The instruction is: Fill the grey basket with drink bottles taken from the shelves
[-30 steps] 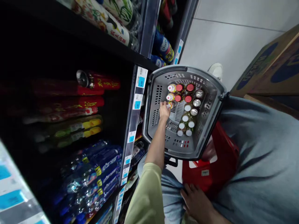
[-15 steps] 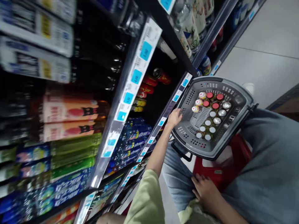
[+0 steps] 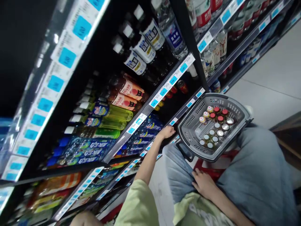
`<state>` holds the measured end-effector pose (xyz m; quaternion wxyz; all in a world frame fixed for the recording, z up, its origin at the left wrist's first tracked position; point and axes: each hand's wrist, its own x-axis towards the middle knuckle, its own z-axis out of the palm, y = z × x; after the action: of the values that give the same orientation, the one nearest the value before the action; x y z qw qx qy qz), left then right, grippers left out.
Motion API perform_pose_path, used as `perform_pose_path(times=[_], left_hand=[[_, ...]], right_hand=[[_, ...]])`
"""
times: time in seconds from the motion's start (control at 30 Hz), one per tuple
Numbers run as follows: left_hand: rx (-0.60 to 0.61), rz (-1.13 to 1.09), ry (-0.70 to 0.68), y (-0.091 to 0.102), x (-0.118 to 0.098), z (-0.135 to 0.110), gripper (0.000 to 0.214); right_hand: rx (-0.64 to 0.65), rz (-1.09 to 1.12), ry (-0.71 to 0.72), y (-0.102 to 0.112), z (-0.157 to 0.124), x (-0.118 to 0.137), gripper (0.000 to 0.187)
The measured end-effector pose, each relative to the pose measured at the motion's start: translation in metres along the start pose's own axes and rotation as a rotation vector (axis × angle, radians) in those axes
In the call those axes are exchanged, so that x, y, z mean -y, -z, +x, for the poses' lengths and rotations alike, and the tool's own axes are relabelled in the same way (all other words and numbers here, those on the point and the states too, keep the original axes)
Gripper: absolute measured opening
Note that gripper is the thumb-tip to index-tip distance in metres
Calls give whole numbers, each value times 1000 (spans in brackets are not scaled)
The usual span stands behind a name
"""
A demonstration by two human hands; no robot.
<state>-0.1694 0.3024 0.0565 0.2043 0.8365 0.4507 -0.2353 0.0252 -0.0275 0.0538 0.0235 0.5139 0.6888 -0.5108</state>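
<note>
Left hand [image 3: 167, 131] just left of the basket [image 3: 192, 125], fingers curled in, nothing visible in the grasp; contact with the labelled shelf edge [image 3: 174, 121] close by, cannot tell. Right hand [image 3: 204, 182] on the near side of the basket, fingers loosely spread and slightly bent, apparently resting against the jeans [image 3: 175, 171], holding nothing visible.

Basket in front of the body, mouth upward, support underneath hidden, with a red thing [image 3: 213, 173] partly showing past the near rim. Inside the basket, toward the far left, three small bottles [image 3: 202, 119] with white-and-red caps; next to them, red-capped bottles [image 3: 220, 118]; toward the right wall, silver-topped cans [image 3: 225, 127]; toward the near end, white-capped bottles [image 3: 210, 144]. All apparently upright and packed close. Left of the basket, well apart, blue-labelled bottles [image 3: 95, 150] lying on a shelf.

Judging by the load, probably heavy for one hand, stiff-walled and prone to tipping on an uneven lift. Best hold: the black handle [image 3: 189, 160] at the near-left rim, or both hands at opposite rims. Bottles likely smooth and slippery, possibly glass; best pinched just under the cap. Cans likely dentable; best held around the top.
</note>
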Motion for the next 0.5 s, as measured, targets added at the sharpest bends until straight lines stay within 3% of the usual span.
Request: perform_pose_path(times=[0.17,0.3,0.4,0.5], left_hand=[[16,-43,13,-38,-24,-57,18],[-28,-57,32,-97,-69,-115,19],[-120,-72,53,-146,-99,-151,26],[-168,-177,47,-177,-117,-170,33]], right_hand=[[-25,-15,17,7,-6,-6,50],[-68,50,67,8,-11,-15,43],[-212,125,141,19,-15,-31,35],[-465,108,151,52,-26,-61,35]])
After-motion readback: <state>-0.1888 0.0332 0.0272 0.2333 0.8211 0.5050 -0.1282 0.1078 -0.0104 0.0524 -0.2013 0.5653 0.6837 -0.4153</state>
